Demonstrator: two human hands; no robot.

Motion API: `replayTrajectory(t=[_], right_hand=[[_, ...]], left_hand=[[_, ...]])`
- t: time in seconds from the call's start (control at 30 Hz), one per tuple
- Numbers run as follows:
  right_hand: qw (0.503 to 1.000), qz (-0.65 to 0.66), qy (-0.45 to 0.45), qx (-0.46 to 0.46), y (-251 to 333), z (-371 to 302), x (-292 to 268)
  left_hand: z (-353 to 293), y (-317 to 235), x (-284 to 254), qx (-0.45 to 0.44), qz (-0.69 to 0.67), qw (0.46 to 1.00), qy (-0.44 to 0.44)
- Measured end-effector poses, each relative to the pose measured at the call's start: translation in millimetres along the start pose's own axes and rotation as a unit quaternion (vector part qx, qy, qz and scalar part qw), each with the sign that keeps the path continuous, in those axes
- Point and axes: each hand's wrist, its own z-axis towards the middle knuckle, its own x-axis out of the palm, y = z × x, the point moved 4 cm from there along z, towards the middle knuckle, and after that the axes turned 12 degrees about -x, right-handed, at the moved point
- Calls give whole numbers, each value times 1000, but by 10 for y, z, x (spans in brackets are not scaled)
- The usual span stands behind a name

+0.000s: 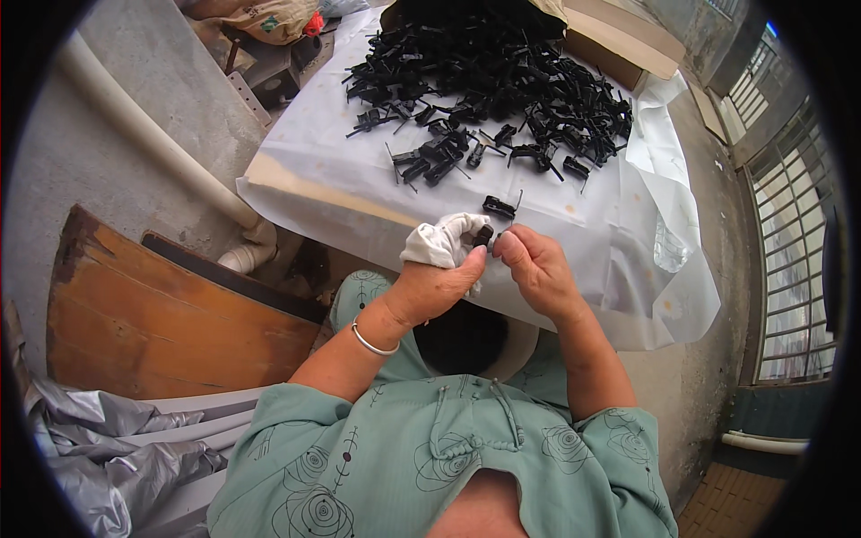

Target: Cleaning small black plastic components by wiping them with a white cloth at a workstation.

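Note:
My left hand [446, 285], partly wrapped in a white cloth or glove [437, 240], grips a small black plastic part [482, 236] between thumb and fingers. Close beside it, my right hand [535, 269] is closed in a pinch at the part's right side. Whatever the right fingertips hold is too small to make out. Just beyond both hands, a single black part with a thin prong [499, 207] lies on the white plastic sheet [359, 184]. Farther back is a large heap of similar black parts [484, 76].
A pale bucket [520, 351] with a dark inside stands between my knees, below the table edge. Behind the heap is an open cardboard box [619, 45]. A curved wooden board [179, 314] and a pale pipe [152, 134] are on the left. Window bars [794, 242] line the right.

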Motion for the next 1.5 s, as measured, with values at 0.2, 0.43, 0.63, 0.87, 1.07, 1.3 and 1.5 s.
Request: replayTrajectory(t=[0.2, 0.43, 0.63, 0.87, 1.07, 1.3, 1.5], right_hand=[[998, -44, 15, -48, -87, -80, 119], [994, 81, -48, 46, -212, -121, 278], [985, 153, -28, 72, -67, -126, 158], [992, -101, 35, -73, -77, -129, -92], [954, -174, -14, -244, 51, -113, -119], [990, -67, -99, -75, 33, -50, -29], [995, -68, 40, -65, -2, -116, -6]], left_hand=[[-38, -124, 61, 273, 295, 904, -149], [-90, -118, 96, 220, 370, 890, -153], [-32, -24, 55, 205, 243, 939, -129], [65, 77, -27, -8, -92, 996, 11], [74, 78, 44, -17, -68, 997, 41], [-13, 1, 142, -40, -20, 991, 130], [20, -15, 132, 2, 29, 998, 64]])
